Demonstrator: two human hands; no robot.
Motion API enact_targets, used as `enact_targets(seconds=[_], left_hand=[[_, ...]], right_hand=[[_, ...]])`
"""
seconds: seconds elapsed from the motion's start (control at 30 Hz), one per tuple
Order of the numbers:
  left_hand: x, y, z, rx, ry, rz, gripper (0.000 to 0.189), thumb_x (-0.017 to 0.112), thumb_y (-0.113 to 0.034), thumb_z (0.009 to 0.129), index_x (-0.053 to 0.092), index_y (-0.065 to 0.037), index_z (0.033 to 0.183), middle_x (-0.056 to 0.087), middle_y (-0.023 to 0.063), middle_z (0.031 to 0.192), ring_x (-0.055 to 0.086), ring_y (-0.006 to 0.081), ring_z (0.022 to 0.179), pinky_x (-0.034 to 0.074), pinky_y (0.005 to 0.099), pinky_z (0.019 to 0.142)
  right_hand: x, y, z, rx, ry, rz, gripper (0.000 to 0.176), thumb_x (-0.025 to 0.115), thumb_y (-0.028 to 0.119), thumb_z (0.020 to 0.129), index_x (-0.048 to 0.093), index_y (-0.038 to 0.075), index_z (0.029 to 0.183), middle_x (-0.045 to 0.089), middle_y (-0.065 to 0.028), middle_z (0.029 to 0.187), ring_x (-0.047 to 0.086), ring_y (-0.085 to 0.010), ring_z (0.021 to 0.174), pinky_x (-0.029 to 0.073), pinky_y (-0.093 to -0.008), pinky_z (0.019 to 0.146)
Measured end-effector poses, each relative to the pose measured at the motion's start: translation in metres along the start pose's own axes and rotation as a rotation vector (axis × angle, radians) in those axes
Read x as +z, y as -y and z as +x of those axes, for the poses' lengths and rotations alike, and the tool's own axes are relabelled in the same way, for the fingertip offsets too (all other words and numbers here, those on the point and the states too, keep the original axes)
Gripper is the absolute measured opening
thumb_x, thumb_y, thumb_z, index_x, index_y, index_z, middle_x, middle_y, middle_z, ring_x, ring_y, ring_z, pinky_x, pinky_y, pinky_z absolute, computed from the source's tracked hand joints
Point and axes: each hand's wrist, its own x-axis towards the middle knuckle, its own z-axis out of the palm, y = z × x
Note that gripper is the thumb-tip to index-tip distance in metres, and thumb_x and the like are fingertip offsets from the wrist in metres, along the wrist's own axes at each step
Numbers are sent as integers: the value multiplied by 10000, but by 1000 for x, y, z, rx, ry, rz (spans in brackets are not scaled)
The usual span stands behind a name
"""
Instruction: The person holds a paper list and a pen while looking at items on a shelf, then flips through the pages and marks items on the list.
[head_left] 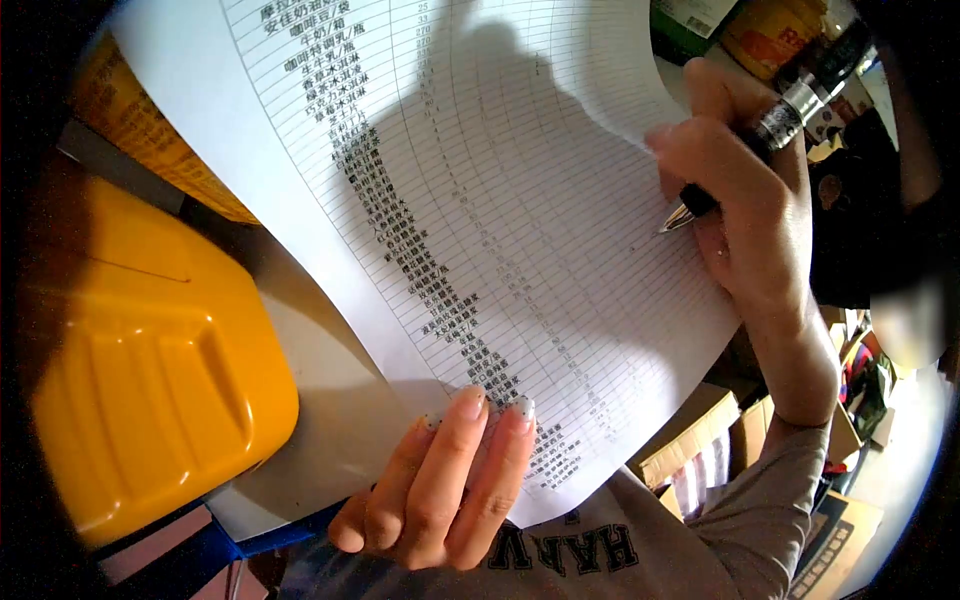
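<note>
A large printed sheet of paper (600,270) with ruled rows, Chinese item names and number columns fills the middle, its surface curving. My left hand (440,485) grips its lower edge, with the fingers lying on the print and the thumb hidden. At the sheet's right side, my right hand (750,190) is closed around a black and silver pen (785,125). The pen's metal tip points down and left, close over the ruled rows. A shadow falls across the upper and middle part of the page.
A glossy yellow plastic container (180,370) stands at the left on a pale surface (310,440). Behind the sheet is a yellow printed package (160,130). Jars (765,35) crowd the upper right. An open cardboard box (690,440) sits at the lower right.
</note>
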Motion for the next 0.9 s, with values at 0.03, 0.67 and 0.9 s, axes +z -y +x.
enact_targets(seconds=[0.03, 0.67, 0.9], left_hand=[[-3, -1, 1, -31, 64, 0, 76, 557, -219, 715, 597, -174, 762, 582, 0, 765, 498, 86, 626, 313, 181, 620], [-19, -6, 3, -161, 180, -36, 148, 488, -295, 747, 623, -237, 761, 576, -103, 732, 496, -3, 686, 256, 223, 743], [-3, 0, 5, -154, 93, -18, 150, 478, -268, 750, 625, -241, 736, 581, -132, 701, 497, -17, 647, 254, 190, 627]], right_hand=[[1, 2, 1, -11, -10, 52, 105, 484, 114, 683, 453, 18, 652, 396, -23, 528, 359, -65, 401, 277, -190, 385], [44, 22, -69, -525, -104, 34, 165, 582, -3, 428, 449, 33, 519, 414, -50, 425, 382, -117, 323, 265, -203, 283], [48, 15, -57, -517, -151, 6, 152, 550, 23, 407, 429, 40, 496, 386, -42, 417, 364, -116, 308, 253, -207, 272]])
